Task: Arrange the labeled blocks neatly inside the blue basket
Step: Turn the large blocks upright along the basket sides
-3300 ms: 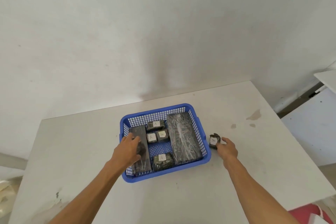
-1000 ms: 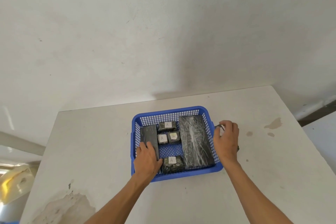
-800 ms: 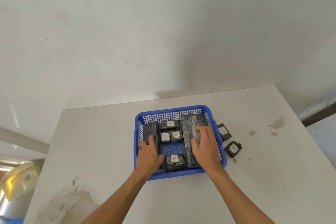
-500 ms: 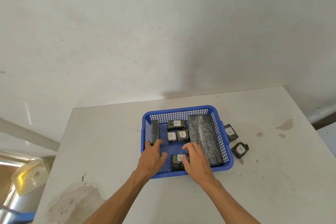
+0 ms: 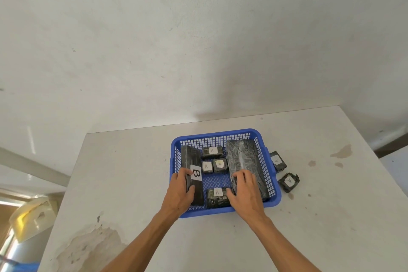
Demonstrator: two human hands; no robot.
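Note:
The blue basket stands on the white table. My left hand grips a long black block labelled B, tipped on its edge along the basket's left wall. My right hand closes on the near end of a large black wrapped block at the basket's right side. Between them lie several small blocks labelled A: one at the back, two side by side and one at the front. Two more A blocks, a far one and a near one, lie on the table right of the basket.
The table ends at a wall behind the basket and has stains at its near left and far right. A pale yellowish container sits on the floor to the left.
My left hand has turned the long block so its B label faces up. My right hand left the two small blocks on the table and moved into the basket onto the large block.

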